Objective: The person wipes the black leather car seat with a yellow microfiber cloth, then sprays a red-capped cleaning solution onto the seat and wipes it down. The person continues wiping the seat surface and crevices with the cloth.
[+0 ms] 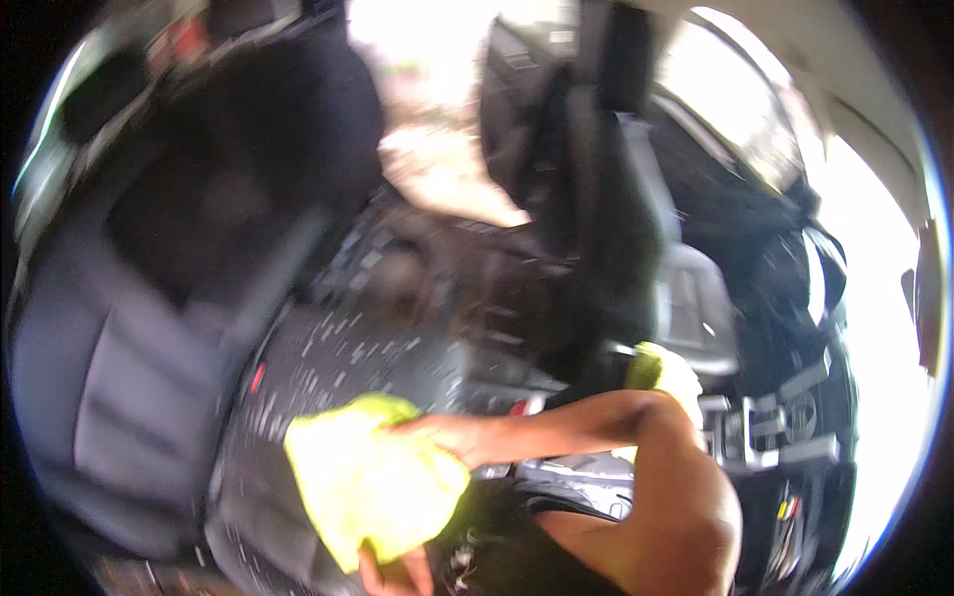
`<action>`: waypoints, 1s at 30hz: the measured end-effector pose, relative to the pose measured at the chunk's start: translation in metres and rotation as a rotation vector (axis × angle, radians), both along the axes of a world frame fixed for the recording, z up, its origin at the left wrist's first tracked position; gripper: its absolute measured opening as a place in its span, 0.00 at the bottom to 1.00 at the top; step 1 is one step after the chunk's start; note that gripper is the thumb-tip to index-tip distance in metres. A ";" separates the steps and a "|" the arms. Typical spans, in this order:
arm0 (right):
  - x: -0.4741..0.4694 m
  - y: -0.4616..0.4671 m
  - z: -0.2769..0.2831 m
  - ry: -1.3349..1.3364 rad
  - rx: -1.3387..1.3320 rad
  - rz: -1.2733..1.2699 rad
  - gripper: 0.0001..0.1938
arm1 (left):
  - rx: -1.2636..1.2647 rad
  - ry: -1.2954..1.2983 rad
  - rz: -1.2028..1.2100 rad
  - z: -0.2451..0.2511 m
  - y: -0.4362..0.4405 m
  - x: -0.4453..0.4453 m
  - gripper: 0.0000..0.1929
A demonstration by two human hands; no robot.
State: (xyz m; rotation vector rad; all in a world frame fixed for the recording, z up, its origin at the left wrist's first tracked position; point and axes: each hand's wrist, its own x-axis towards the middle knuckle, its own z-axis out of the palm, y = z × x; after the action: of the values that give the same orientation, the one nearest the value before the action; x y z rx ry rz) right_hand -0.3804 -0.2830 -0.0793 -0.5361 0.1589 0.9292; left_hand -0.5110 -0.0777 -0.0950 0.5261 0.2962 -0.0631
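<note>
A bright yellow cloth (376, 477) hangs spread between my two hands above dark car seating. My right hand (451, 436) grips its right upper edge, with my right arm reaching in from the right. At the bottom of the view, the fingers of my left hand (395, 572) pinch its lower edge. Beneath the cloth lies a dark seat surface (257, 477). Light specks streak the dark surface (358, 350) beyond it; blur hides what they are. A second yellow cloth (671, 372) shows behind my right elbow, partly covered by the arm.
A dark seat with a grey panel (141, 402) stands on the left. Bright ground (447, 171) shows through an open doorway at the top. The centre console (768, 432) and a light grey seat part (693, 305) are on the right. A small red piece (257, 377) marks the seat edge.
</note>
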 end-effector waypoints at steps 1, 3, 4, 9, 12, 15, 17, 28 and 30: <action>0.004 0.002 -0.002 0.022 -0.031 0.056 0.29 | 0.057 -0.051 -0.050 -0.008 0.010 -0.009 0.33; 0.009 0.001 -0.008 0.152 -0.090 0.110 0.27 | 0.171 0.095 0.015 -0.026 0.031 -0.027 0.33; 0.012 -0.006 -0.010 0.134 -0.232 0.087 0.26 | 0.255 0.077 0.060 -0.033 0.043 -0.038 0.31; 0.049 -0.053 0.004 -0.125 -0.407 -0.224 0.27 | 0.449 0.200 0.494 -0.052 0.082 -0.090 0.31; 0.069 -0.053 0.036 -0.772 -0.846 -0.235 0.28 | 0.566 0.228 0.716 -0.054 0.108 -0.120 0.34; 0.082 -0.042 0.055 -1.586 -1.302 0.076 0.28 | 0.544 0.306 0.899 -0.058 0.132 -0.140 0.31; 0.084 -0.038 0.043 -1.818 -1.553 0.587 0.31 | 0.531 0.295 0.928 -0.060 0.142 -0.146 0.31; 0.058 -0.084 -0.118 -2.117 -1.452 0.529 0.49 | 0.607 0.359 0.801 -0.062 0.159 -0.133 0.27; 0.060 -0.088 -0.124 -1.981 -1.600 0.681 0.48 | 0.624 0.406 0.776 -0.067 0.164 -0.134 0.26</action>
State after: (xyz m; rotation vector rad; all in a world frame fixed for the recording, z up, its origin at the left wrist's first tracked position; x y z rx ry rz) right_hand -0.3204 -0.3709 -0.2031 -2.8362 -1.2757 0.2968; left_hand -0.6449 0.0864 -0.1625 0.9844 0.9150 0.7042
